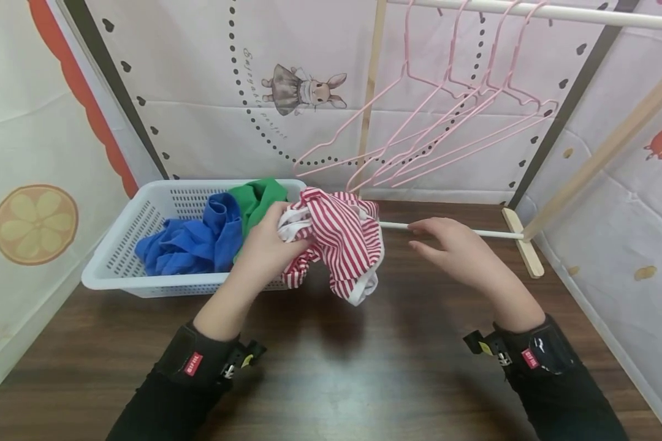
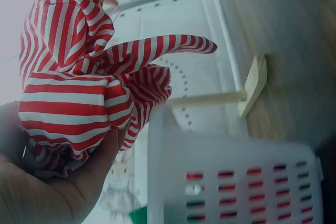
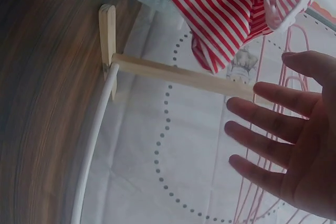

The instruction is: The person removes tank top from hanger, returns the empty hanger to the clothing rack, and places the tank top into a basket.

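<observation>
A crumpled red-and-white striped garment [image 1: 344, 236] with white edging hangs in the air beside the basket's right end. My left hand [image 1: 270, 245] grips its left side; in the left wrist view the thumb and fingers [image 2: 97, 169] bunch the striped cloth [image 2: 65, 103]. To the right of the garment, my right hand [image 1: 452, 248] is held in the air, apart from it. The right wrist view shows that hand [image 3: 294, 135] with its fingers spread and nothing in it. The garment's full shape is hidden by its folds.
A white perforated basket [image 1: 160, 285] holds blue cloth [image 1: 193, 242] and green cloth [image 1: 259, 196]. Several pink hangers [image 1: 447, 79] hang from a white rail [image 1: 585, 15] at the back. A wooden stand [image 1: 524, 242] with a low white bar [image 1: 491, 234] rises at right.
</observation>
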`<state>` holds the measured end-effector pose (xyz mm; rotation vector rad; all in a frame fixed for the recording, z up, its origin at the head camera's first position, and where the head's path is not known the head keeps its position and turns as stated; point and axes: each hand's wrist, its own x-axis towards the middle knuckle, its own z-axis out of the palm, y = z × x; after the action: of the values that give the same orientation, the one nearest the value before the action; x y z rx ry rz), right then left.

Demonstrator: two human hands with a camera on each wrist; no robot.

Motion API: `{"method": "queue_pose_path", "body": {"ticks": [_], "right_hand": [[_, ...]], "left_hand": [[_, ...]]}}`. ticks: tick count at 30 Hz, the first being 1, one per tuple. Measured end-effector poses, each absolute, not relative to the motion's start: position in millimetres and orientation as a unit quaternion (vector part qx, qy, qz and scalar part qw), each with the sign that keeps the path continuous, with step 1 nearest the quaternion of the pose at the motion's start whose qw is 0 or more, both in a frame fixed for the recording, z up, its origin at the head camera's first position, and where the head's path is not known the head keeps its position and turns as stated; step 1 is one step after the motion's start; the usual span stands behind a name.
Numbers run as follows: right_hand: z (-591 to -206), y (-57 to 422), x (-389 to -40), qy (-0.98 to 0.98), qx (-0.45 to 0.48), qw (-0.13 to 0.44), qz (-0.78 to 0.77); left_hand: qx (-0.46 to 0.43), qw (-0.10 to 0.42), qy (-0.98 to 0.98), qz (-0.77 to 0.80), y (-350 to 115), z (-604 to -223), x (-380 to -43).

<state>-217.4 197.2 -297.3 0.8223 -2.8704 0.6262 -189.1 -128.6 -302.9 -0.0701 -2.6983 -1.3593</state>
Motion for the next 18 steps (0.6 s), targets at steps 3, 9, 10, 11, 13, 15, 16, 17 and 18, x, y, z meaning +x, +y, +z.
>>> {"method": "queue_pose_path", "body": {"ticks": [3,9,10,11,13,15,16,17,18], "right_hand": [[-299.2,190.5,-219.9,-0.942,0.264,0.033,0.205],[-301.1,176.4,-223.1,-0.939,0.276,0.032,0.204],[-301.1,174.4,-223.6,-0.938,0.279,0.035,0.204],[-301.2,172.5,-224.1,-0.937,0.28,0.038,0.206],[-300.9,168.9,-225.5,-0.935,0.283,0.043,0.21],[-300.8,165.6,-227.4,-0.934,0.283,0.044,0.214],[-300.9,163.6,-228.1,-0.933,0.284,0.043,0.217],[-301.4,161.9,-228.8,-0.932,0.283,0.042,0.22],[-301.6,160.1,-229.4,-0.932,0.283,0.041,0.224]], "left_hand": [[-0.013,0.068,-0.886,-0.458,-139.5,-300.9,-188.4],[0.006,0.074,-0.876,-0.477,-159.6,-298.2,-185.8],[0.006,0.077,-0.873,-0.481,-162.5,-297.5,-185.4],[0.008,0.08,-0.871,-0.485,-165.5,-296.6,-184.5],[0.01,0.088,-0.867,-0.491,-171.4,-294.7,-182.7],[0.008,0.102,-0.859,-0.502,-177.2,-292.7,-181.0],[0.008,0.111,-0.855,-0.507,-180.3,-292.9,-180.1],[0.009,0.117,-0.85,-0.513,-183.6,-292.6,-178.9],[0.009,0.122,-0.846,-0.519,-187.0,-292.7,-177.9]]}}
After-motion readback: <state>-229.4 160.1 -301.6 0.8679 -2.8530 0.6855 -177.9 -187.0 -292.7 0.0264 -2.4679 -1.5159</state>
